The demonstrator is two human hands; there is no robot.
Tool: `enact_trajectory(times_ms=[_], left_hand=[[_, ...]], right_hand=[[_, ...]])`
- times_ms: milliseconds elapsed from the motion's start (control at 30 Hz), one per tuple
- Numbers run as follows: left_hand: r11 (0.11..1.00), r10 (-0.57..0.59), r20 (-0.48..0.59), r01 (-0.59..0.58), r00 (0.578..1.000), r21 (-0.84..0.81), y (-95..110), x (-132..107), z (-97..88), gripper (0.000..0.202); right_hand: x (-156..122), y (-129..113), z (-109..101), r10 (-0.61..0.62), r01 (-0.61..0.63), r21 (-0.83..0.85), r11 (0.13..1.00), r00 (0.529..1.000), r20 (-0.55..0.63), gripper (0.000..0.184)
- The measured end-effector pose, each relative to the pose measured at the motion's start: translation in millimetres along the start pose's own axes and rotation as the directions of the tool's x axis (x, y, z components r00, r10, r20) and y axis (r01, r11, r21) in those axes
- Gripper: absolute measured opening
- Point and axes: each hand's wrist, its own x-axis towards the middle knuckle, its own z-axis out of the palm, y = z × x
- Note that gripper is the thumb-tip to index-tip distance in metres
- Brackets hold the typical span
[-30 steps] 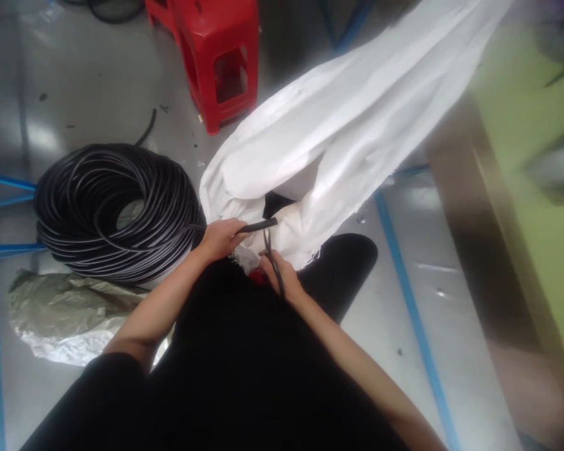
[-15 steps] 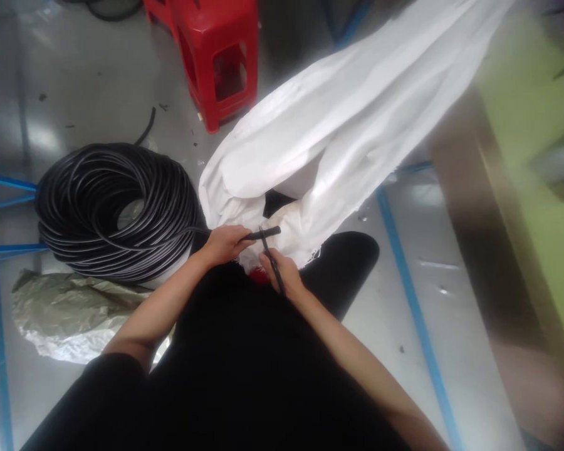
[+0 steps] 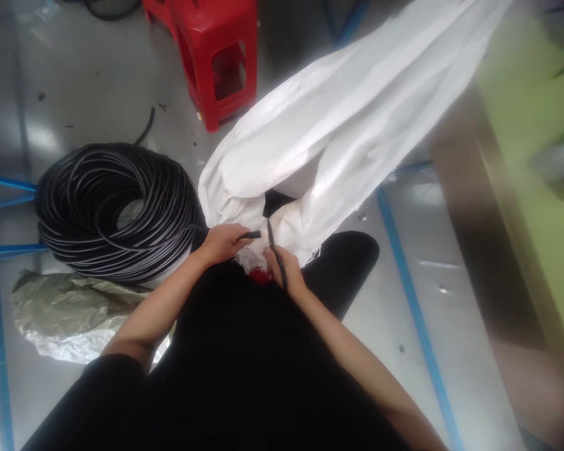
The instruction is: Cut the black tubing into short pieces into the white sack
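At the mouth of a white sack (image 3: 338,138), a seated worker's left hand (image 3: 223,243) grips the free end of black tubing (image 3: 252,235) and the right hand (image 3: 286,274) clasps cutters (image 3: 271,239) beside its tip, the bulk of the coil (image 3: 115,210) on the floor seemingly yet uncut.

Black hose coil (image 3: 115,210), white sack (image 3: 338,131), red stool (image 3: 216,56), blue floor tape (image 3: 413,313).

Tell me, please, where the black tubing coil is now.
In the head view the black tubing coil lies on the floor at left, next to a crumpled grey bag, beside the left hand.
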Motion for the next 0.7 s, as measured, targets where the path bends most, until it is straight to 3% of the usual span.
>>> enact_trajectory(times_ms=[200,367,567,700], left_hand=[[0.996,0.092,0.077,-0.092,0.993,-0.004,20.7,1.2,12.5,0.03],[0.995,0.092,-0.023,-0.093,0.996,-0.044,5.7,-4.1,17.0,0.036],[0.99,0.099,-0.118,-0.11,0.988,-0.089,-6.6,-5.6,12.0,0.032],[0.993,0.044,-0.172,-0.062,0.984,-0.104,-6.7,-1.9,1.4,0.031]], right_hand=[[3.3,-7.8,-1.4,0.045,-0.044,0.229,0.973,0.999,-0.001,0.041],[2.1,-14.9,-5.4,0.091,-0.062,0.304,0.951,0.993,-0.081,0.04],[4.2,-8.3,-6.0,0.016,0.003,0.259,0.966,0.997,-0.073,0.042],[-2.3,4.4,-6.1,-0.047,0.047,0.071,0.996,0.999,-0.009,0.042]])
